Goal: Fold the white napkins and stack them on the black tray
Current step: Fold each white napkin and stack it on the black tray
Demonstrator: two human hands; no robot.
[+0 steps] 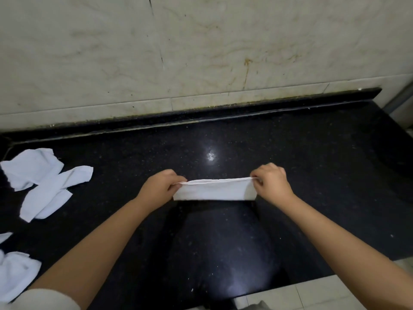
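Head view: a white napkin (214, 190) is stretched between the left hand (159, 186) and right hand (271, 183), each pinching a top corner. Uneven tension could skew the fold. No tray is seen.

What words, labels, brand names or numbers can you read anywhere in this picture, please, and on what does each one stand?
None: no readable text shows in this view.
The folded white napkin, pinched between the left hand and the right hand, is plain.
The loose white napkins on the black countertop bear no print.
The marble wall shows only veins, stains and a crack.
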